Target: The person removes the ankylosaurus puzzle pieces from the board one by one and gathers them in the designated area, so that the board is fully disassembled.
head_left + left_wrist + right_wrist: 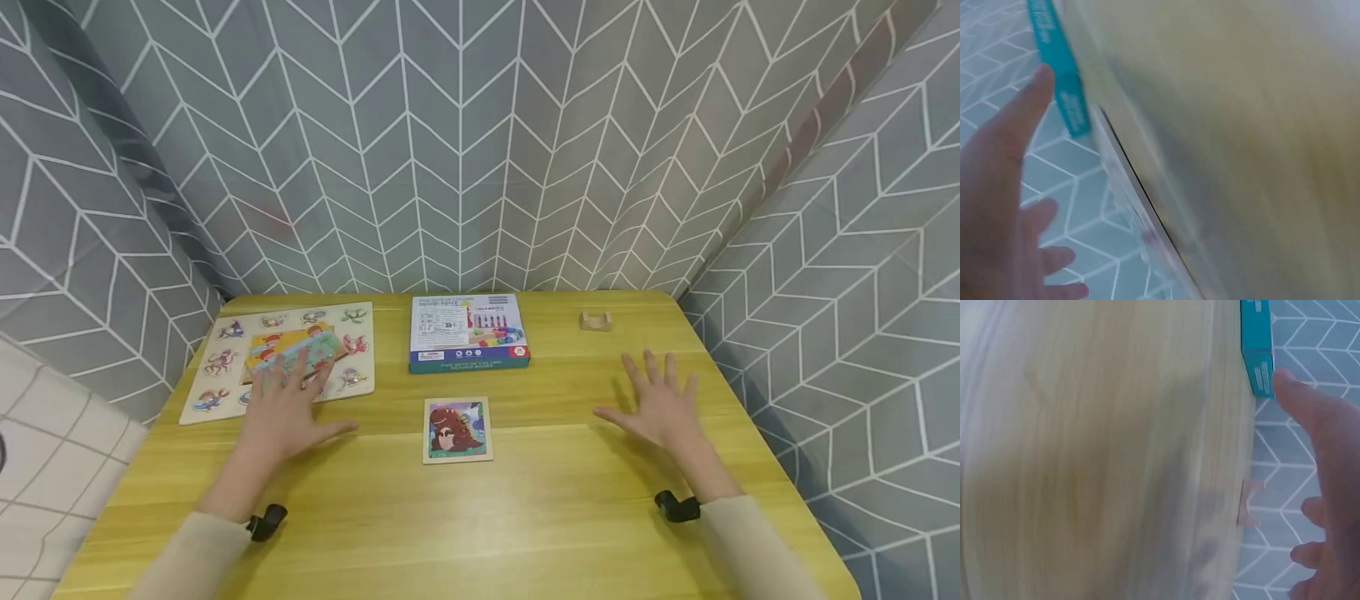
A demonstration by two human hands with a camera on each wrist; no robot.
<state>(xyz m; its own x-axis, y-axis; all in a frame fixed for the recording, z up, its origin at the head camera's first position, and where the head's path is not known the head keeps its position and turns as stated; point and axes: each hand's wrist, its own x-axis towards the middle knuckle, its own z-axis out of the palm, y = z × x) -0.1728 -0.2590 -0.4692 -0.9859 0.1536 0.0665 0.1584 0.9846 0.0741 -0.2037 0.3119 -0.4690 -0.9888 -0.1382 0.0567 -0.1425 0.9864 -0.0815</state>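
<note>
My left hand (277, 421) is spread, palm down, and its fingers overlap the near edge of a white peg puzzle board (366, 360) in the head view. On that board lies a smaller orange and teal picture puzzle (311, 340). The left wrist view shows the thumb and fingers (997, 125) held apart with nothing between them. My right hand (663, 408), also spread, is over the right side of the table, nearest to a small notched wooden piece (596, 322). A square dinosaur picture puzzle (457, 430) lies between the hands.
A flat toy box with a teal side (468, 365) sits at the back middle of the yellow wooden table (465, 533). Grey patterned curtains (465, 150) hang behind and beside the table. Each wrist carries a black camera mount (677, 507).
</note>
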